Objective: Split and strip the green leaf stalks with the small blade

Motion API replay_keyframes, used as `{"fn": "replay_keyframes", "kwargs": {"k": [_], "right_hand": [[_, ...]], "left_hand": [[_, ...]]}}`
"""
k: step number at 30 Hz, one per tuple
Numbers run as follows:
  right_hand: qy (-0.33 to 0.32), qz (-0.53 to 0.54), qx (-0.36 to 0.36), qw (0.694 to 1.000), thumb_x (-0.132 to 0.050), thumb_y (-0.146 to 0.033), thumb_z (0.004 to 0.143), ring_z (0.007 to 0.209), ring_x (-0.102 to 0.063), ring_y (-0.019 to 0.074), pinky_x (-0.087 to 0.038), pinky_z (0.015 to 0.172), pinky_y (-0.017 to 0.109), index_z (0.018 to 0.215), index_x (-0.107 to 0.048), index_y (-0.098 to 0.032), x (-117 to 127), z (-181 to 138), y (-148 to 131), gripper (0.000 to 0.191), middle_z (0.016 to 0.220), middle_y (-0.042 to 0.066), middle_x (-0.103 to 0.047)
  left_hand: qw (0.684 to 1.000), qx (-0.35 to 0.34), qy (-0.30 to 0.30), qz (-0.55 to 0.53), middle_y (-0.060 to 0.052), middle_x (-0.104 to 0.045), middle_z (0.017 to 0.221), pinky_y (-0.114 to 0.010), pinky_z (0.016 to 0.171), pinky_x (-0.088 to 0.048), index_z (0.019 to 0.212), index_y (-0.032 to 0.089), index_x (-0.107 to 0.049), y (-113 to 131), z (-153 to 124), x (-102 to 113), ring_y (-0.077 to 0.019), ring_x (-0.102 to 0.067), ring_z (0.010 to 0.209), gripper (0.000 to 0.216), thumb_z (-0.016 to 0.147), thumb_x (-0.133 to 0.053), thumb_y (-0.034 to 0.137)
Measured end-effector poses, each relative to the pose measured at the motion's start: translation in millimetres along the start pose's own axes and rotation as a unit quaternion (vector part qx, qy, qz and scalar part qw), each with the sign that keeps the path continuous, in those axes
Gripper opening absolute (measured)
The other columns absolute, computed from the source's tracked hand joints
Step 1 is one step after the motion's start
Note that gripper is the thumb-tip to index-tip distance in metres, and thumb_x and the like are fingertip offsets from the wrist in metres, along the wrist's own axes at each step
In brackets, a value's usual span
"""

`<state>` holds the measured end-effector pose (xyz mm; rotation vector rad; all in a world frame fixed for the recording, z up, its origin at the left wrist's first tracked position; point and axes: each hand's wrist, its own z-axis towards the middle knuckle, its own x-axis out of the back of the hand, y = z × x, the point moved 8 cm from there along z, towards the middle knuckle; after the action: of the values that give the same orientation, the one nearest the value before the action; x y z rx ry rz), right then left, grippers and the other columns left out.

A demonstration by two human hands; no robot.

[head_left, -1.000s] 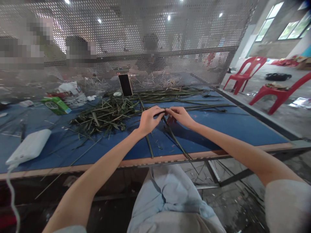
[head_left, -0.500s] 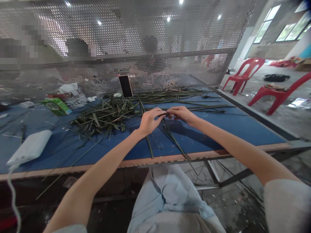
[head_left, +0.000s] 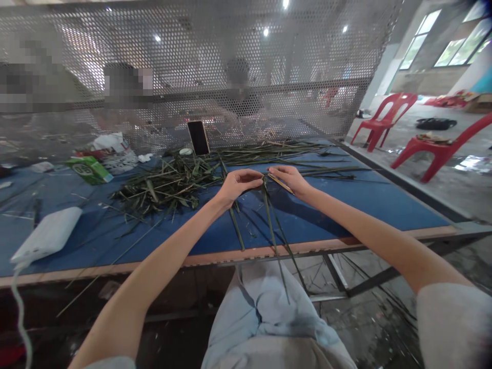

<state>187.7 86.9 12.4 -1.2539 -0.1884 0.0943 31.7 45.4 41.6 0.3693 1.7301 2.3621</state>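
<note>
Green leaf strips [head_left: 269, 218] hang from the fingertips of my left hand [head_left: 240, 185], which is closed in a pinch on their upper end. Two long ends fan down across the table's front edge. Close by on the right, my right hand [head_left: 290, 179] is closed on a thin yellow tool [head_left: 281, 183]; its exact kind is not clear. Its upper tip lies beside the pinched strips, and whether it touches them I cannot tell. Another leaf strip [head_left: 236, 230] lies on the table below my left hand.
A heap of leaf scraps [head_left: 165, 184] lies left, with long strips [head_left: 277, 151] behind my hands. A phone [head_left: 198, 137] stands against a perforated metal screen [head_left: 292, 97]. Left are a green box [head_left: 89, 170] and a white power bank [head_left: 48, 233] with a cable. Red chairs [head_left: 384, 120] stand right.
My hands have moved slightly apart, and the yellow tool now shows in my right hand. The hanging strips have swung, with one end now reaching lower past the table edge.
</note>
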Motion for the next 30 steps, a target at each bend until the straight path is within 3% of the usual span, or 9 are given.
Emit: {"fn": "replay_keyframes", "kwargs": {"k": [5,10,15,18,21,23,26,30], "right_hand": [[0.061,-0.105,0.064,0.991,-0.064,-0.058,0.072,0.07,-0.059,0.0174,-0.045,0.065,0.029,0.081,-0.068,-0.014,13.7,8.9,0.4,0.045,0.072,0.005,-0.066],[0.111,-0.189,0.104,0.97,-0.057,-0.041,0.079,0.076,-0.061,0.0193,-0.047,0.073,0.033,0.082,-0.068,-0.013,22.5,11.7,-5.5,0.03,0.083,0.009,-0.069],[0.077,-0.259,0.089,0.959,-0.056,-0.032,0.081,0.08,-0.063,0.0213,-0.048,0.076,0.034,0.08,-0.066,-0.014,15.9,11.6,0.7,0.02,0.084,0.01,-0.069],[0.074,-0.316,0.16,0.932,-0.058,-0.03,0.08,0.091,-0.061,0.0246,-0.047,0.085,0.039,0.086,-0.065,-0.015,10.1,3.1,-16.3,0.018,0.094,0.012,-0.067],[0.111,-0.299,0.28,0.906,-0.049,-0.029,0.089,0.109,-0.055,0.0242,-0.041,0.097,0.041,0.112,-0.06,-0.017,6.8,-18.4,-53.1,0.029,0.115,0.013,-0.063],[0.071,-0.26,0.313,0.911,-0.038,-0.031,0.096,0.112,-0.054,0.0211,-0.04,0.1,0.04,0.119,-0.058,-0.022,-3.0,-29.9,-69.6,0.031,0.116,0.009,-0.064],[0.022,-0.229,0.309,0.923,-0.044,-0.036,0.096,0.103,-0.058,0.0205,-0.043,0.095,0.037,0.11,-0.065,-0.023,-17.4,-39.8,-78.3,0.029,0.105,0.008,-0.068],[0.022,-0.207,0.277,0.938,-0.052,-0.04,0.092,0.089,-0.06,0.0208,-0.048,0.085,0.036,0.097,-0.07,-0.022,-23.1,-40.7,-67.7,0.026,0.089,0.007,-0.068]], "left_hand": [[0.996,0.027,-0.028,-0.079,-0.002,-0.07,0.075,-0.025,0.072,-0.051,0.091,0.015,-0.072,0.9,-0.3,-3.6,-0.011,-0.064,0.068,0.038,0.058,-0.085,0.028],[0.992,0.056,-0.043,-0.105,-0.001,-0.069,0.072,-0.025,0.072,-0.05,0.095,0.015,-0.07,5.4,-6.3,-10.2,-0.012,-0.065,0.068,0.039,0.06,-0.084,0.026],[0.989,0.064,-0.044,-0.125,-0.002,-0.07,0.076,-0.025,0.072,-0.05,0.092,0.015,-0.071,5.6,-6.9,-11.1,-0.0118,-0.065,0.069,0.035,0.06,-0.083,0.024],[0.99,0.062,-0.018,-0.129,-0.003,-0.072,0.077,-0.027,0.074,-0.052,0.087,0.014,-0.072,2.4,-3.7,-5.2,-0.0127,-0.066,0.07,0.034,0.057,-0.085,0.025],[0.99,0.063,0.009,-0.126,-0.002,-0.071,0.075,-0.028,0.074,-0.052,0.082,0.014,-0.071,-1.8,-0.7,1.0,-0.0126,-0.066,0.068,0.033,0.055,-0.086,0.026],[0.991,0.067,0.014,-0.116,-0.002,-0.071,0.075,-0.027,0.073,-0.052,0.083,0.014,-0.071,-3.9,0.4,2.9,-0.0124,-0.066,0.067,0.034,0.054,-0.086,0.027],[0.992,0.07,0.018,-0.103,-0.002,-0.07,0.073,-0.027,0.073,-0.052,0.084,0.014,-0.07,-5.0,1.1,4.5,-0.0121,-0.065,0.067,0.037,0.054,-0.086,0.028],[0.992,0.066,0.017,-0.105,-0.002,-0.07,0.072,-0.027,0.074,-0.052,0.082,0.013,-0.067,-4.5,1.6,4.9,-0.0124,-0.066,0.068,0.037,0.054,-0.087,0.028]]}}
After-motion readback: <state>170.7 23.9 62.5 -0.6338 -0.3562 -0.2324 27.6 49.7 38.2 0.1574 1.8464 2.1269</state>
